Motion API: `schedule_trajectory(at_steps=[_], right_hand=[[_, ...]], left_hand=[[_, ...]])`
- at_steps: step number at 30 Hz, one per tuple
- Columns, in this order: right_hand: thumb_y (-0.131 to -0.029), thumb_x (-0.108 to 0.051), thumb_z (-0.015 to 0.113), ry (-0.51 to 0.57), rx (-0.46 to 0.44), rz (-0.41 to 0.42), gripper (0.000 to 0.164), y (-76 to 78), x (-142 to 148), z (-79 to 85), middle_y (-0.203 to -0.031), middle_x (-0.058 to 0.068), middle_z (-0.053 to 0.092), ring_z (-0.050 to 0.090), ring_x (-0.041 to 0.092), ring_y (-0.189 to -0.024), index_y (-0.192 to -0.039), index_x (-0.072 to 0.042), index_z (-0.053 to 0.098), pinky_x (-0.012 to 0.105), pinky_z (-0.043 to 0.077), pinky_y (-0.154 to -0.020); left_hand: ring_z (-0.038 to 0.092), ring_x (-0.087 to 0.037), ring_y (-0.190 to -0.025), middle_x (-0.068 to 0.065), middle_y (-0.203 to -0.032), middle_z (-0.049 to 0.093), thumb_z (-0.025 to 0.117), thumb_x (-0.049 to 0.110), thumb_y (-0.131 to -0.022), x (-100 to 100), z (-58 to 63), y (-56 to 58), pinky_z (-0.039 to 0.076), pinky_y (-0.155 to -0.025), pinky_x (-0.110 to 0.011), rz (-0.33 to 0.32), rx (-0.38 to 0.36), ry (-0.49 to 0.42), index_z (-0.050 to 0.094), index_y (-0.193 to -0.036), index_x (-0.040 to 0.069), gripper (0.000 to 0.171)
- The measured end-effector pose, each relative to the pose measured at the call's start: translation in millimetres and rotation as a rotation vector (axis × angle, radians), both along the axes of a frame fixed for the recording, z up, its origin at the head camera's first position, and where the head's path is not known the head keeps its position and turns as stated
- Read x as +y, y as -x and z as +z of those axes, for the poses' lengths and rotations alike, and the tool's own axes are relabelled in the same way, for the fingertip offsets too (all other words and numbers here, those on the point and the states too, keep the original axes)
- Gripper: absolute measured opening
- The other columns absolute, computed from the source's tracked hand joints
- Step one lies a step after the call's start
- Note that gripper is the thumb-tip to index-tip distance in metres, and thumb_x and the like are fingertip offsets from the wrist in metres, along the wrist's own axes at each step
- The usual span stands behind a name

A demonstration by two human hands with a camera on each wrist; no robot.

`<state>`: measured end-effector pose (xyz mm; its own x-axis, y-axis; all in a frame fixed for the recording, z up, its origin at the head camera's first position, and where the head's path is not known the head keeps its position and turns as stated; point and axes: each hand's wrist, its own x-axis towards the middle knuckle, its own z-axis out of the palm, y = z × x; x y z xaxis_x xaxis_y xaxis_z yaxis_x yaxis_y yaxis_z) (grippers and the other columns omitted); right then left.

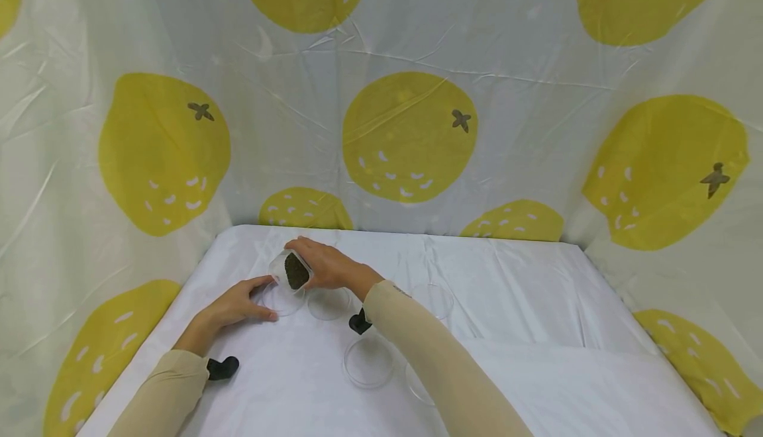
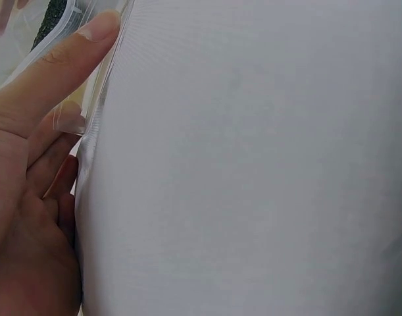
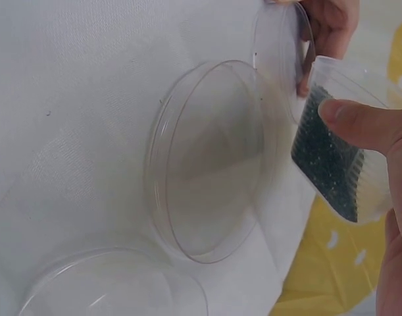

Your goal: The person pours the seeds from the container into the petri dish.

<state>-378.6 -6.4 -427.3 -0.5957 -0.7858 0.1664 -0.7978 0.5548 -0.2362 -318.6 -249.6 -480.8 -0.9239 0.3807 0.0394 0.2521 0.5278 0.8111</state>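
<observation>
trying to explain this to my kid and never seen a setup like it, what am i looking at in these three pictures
There is no robot here: you are seeing a person's two bare hands. The wide picture comes from a camera worn on the head, looking forward and down. The other two come from cameras on the wrists, each watching its own hand's work.

The left hand has its fingers at the edge of a clear round dish. The right hand holds a clear container of dark grainy stuff, tilted near that dish. Four more clear dishes lie on the white cloth. Behind hangs a sheet printed with yellow fruit.
</observation>
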Motion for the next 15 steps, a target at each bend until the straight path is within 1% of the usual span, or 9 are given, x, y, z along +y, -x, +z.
schedule_trajectory(at_steps=[1, 3, 7, 9, 15], right_hand=[[-0.07, -0.029, 0.082, -0.004, 0.002, 0.0, 0.088, -0.1, 0, 0.3, -0.142, -0.005, 0.031, 0.028, 0.012, -0.131, -0.139, -0.024, 0.028, 0.032, 0.033, -0.102], [-0.071, -0.03, 0.082, -0.012, 0.003, 0.002, 0.088, -0.4, 0, 1.1, -0.142, -0.005, 0.03, 0.029, 0.012, -0.131, -0.14, -0.025, 0.028, 0.032, 0.033, -0.102], [-0.071, -0.031, 0.081, -0.027, 0.011, 0.001, 0.088, -1.4, 1, 2.1, -0.144, -0.003, 0.028, 0.029, 0.015, -0.132, -0.14, -0.026, 0.028, 0.034, 0.034, -0.101], [-0.072, -0.03, 0.081, -0.036, 0.013, 0.0, 0.088, -1.7, 1, 2.4, -0.145, -0.003, 0.027, 0.028, 0.015, -0.133, -0.141, -0.027, 0.027, 0.034, 0.034, -0.102], [-0.074, -0.029, 0.079, -0.075, 0.026, 0.009, 0.088, -2.8, 0, 2.5, -0.148, -0.004, 0.022, 0.016, 0.012, -0.137, -0.143, -0.027, 0.025, 0.032, 0.031, -0.104]], left_hand=[[0.024, -0.041, -0.13, -0.025, -0.137, 0.039, 0.086, 0.018, -0.063, 1, 1.0, -0.6, 0.017, -0.102, -0.059, 0.0, 0.002, 0.0, 0.043, -0.134, -0.005, 0.086], [0.024, -0.04, -0.13, -0.024, -0.137, 0.039, 0.087, 0.02, -0.063, 0, -1.3, 0.9, 0.017, -0.103, -0.058, 0.0, 0.002, 0.009, 0.043, -0.134, -0.004, 0.087], [0.024, -0.037, -0.131, -0.021, -0.138, 0.039, 0.087, 0.026, -0.062, -5, -12.5, 8.8, 0.017, -0.104, -0.057, 0.004, 0.011, 0.038, 0.043, -0.135, -0.001, 0.089], [0.025, -0.037, -0.131, -0.02, -0.139, 0.039, 0.087, 0.029, -0.062, -7, -15.9, 11.9, 0.018, -0.104, -0.056, 0.003, 0.016, 0.052, 0.044, -0.136, 0.001, 0.09], [0.025, -0.037, -0.131, -0.021, -0.139, 0.039, 0.087, 0.036, -0.06, -9, -17.1, 12.8, 0.018, -0.104, -0.056, 0.007, 0.014, 0.073, 0.045, -0.135, 0.002, 0.093]])
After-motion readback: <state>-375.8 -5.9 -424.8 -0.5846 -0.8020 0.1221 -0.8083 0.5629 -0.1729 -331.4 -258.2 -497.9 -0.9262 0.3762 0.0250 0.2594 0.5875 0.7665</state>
